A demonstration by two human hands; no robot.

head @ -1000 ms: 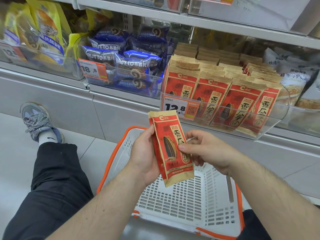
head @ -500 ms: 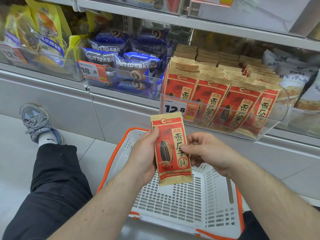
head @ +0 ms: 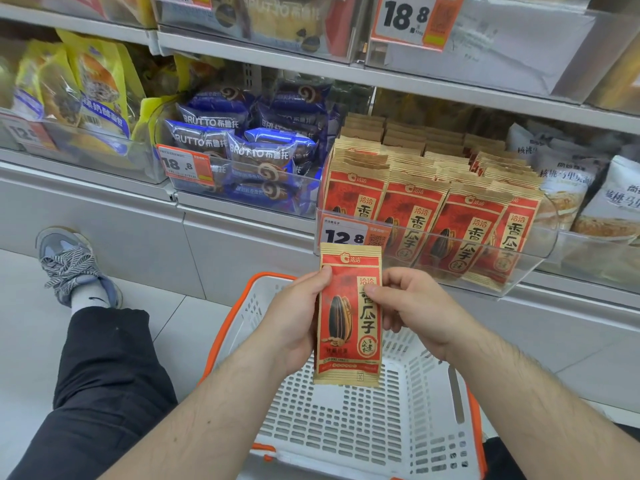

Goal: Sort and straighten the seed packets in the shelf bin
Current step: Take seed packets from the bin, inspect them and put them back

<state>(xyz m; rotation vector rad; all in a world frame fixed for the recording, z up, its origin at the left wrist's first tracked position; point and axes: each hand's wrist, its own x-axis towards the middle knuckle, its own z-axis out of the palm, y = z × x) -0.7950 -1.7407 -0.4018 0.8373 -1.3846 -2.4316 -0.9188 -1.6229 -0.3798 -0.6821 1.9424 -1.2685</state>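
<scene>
I hold a red and tan sunflower seed packet (head: 348, 317) upright in front of me, face toward the camera. My left hand (head: 294, 320) grips its left edge, thumb on the front. My right hand (head: 412, 310) pinches its right edge. The packet hangs just below the clear shelf bin (head: 540, 258), which holds several rows of matching seed packets (head: 415, 216) standing upright. A 12.8 price tag (head: 344, 235) sits on the bin's front left.
A white basket with orange rim (head: 346, 431) lies below my hands on the floor. Left of the seed bin stands a bin of blue Brutto cake bags (head: 242, 150), farther left yellow bags (head: 93, 84). White bags (head: 571, 181) fill the right bin. My leg and shoe (head: 69, 265) rest at left.
The packet has turned from tilted to upright and squared between both hands, and it has risen slightly toward the bin. The view has lifted to show more of the upper shelf.
</scene>
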